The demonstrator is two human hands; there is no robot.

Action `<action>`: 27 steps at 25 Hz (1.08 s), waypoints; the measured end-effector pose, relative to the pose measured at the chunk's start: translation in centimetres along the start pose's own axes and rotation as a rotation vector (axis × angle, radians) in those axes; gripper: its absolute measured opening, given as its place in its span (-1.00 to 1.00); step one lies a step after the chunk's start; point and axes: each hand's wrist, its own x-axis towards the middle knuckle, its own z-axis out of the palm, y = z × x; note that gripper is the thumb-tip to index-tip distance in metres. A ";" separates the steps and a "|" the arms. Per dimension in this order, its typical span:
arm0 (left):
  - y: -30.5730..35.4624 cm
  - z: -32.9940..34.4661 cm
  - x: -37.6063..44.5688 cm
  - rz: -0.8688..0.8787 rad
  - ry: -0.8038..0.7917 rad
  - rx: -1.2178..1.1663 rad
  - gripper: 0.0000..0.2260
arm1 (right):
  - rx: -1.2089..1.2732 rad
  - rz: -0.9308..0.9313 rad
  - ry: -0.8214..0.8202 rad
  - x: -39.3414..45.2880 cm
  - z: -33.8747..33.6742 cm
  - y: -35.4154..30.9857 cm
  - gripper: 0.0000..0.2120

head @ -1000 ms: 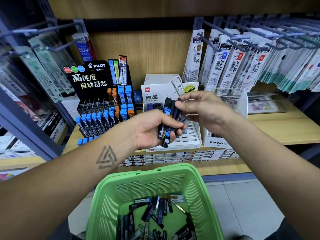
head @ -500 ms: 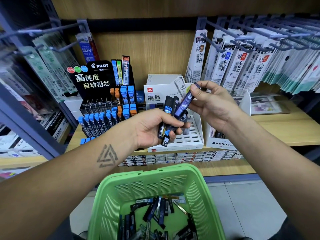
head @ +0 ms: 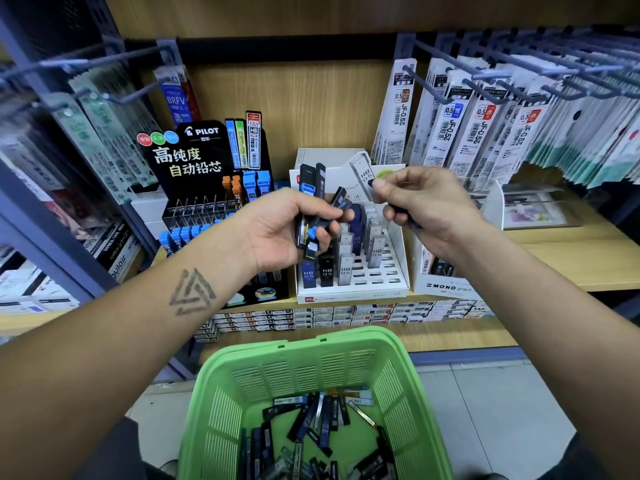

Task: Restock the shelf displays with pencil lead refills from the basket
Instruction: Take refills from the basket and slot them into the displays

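Note:
My left hand point(head: 280, 233) grips a bundle of dark and blue pencil lead refill cases point(head: 313, 202) in front of the shelf. My right hand point(head: 426, 209), just to its right, pinches a single dark blue refill case point(head: 401, 212), which its fingers mostly hide. Both hands hover over a white slotted display box point(head: 377, 282), where several HB 0.5 cases stand upright. A black Pilot display point(head: 194, 157) with blue and orange refills stands to the left. Below, a green basket point(head: 304, 355) holds several loose refill cases point(head: 311, 420).
Packaged pen refills hang on hooks at the right point(head: 485, 126) and at the left point(head: 86, 133). A white Mono box point(head: 446, 287) stands to the right of the display box. Small flat boxes point(head: 346, 315) are stacked along the lower shelf.
My right hand has drawn one dark blue case out of the bundle and moved it right, away from my left hand. My left hand has stayed in place with the bundle.

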 end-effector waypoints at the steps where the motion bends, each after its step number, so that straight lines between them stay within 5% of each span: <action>1: 0.3 -0.3 -0.1 0.013 0.009 -0.015 -0.74 | -0.038 0.005 -0.038 0.0 -0.1 0.0 -0.78; 5: 0.6 -0.7 -0.6 0.025 0.024 -0.023 -0.76 | -0.008 0.062 -0.174 -0.2 -0.2 0.0 -0.55; 13: 0.5 -0.8 -0.8 0.030 0.021 -0.028 -0.84 | -0.267 -0.137 -0.030 0.1 -0.3 0.0 -0.93; 18: 0.5 -0.7 -0.6 0.033 0.014 -0.035 -0.82 | -0.266 -0.126 -0.078 0.1 -0.2 -0.4 -0.85; 22: 0.5 -0.6 -0.5 0.034 0.015 -0.040 -0.80 | -0.478 -0.198 -0.086 0.1 -0.3 -0.4 -0.96; 27: 0.5 -0.5 -0.5 0.035 0.011 -0.032 -0.83 | -0.701 -0.307 -0.009 1.5 -0.5 0.9 -0.80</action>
